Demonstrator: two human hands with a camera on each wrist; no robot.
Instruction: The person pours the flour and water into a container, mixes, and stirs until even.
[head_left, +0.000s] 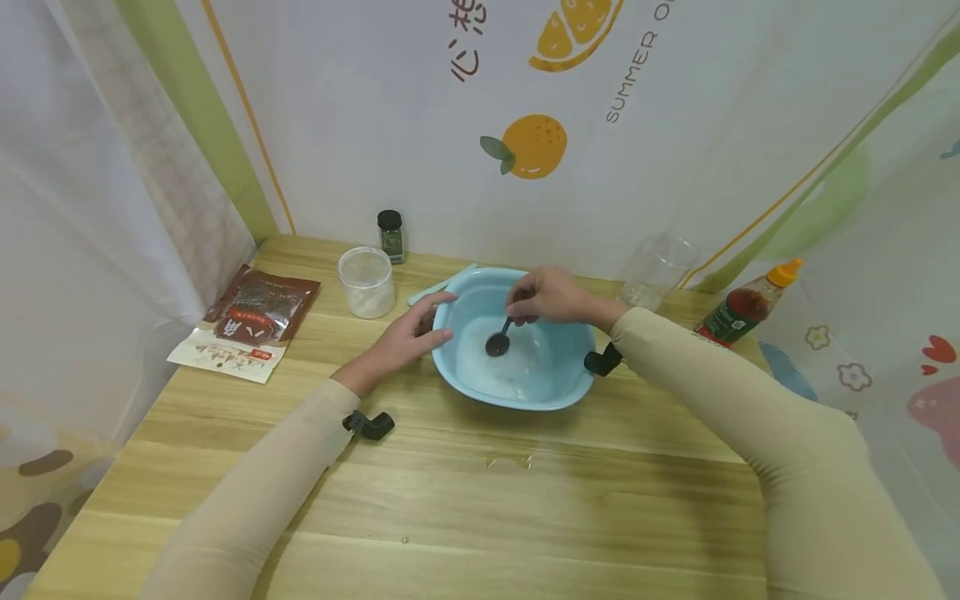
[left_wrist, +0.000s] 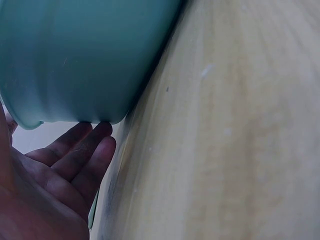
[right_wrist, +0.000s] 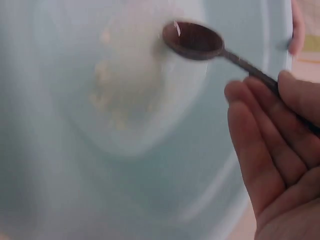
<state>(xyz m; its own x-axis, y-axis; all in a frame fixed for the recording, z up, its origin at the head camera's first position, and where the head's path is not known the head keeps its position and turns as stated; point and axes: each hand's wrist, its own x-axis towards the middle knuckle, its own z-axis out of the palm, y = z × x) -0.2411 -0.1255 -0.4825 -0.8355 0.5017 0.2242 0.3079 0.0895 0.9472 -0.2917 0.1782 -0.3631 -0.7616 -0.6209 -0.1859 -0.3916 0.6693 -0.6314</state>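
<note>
A light blue plastic basin (head_left: 517, 400) stands on the wooden table, with whitish, cloudy contents (right_wrist: 130, 75) at its bottom. My left hand (head_left: 405, 340) grips the basin's left rim; in the left wrist view its other fingers (left_wrist: 82, 150) lie against the outer wall. Between thumb and fingers, my right hand (head_left: 553, 296) pinches the handle of a small dark brown spoon (head_left: 497, 343) over the basin. In the right wrist view the spoon's bowl (right_wrist: 194, 40) is level above the contents; something shiny shows in it.
Left of the basin stand a clear tub of white powder (head_left: 367, 283) and a black-capped spice jar (head_left: 391, 237). A light blue stick-like handle (head_left: 442, 285) lies behind. Farther left is a brown-and-white packet (head_left: 251, 321). A clear cup (head_left: 658, 271) and a yellow-capped sauce bottle (head_left: 750, 304) are at right.
</note>
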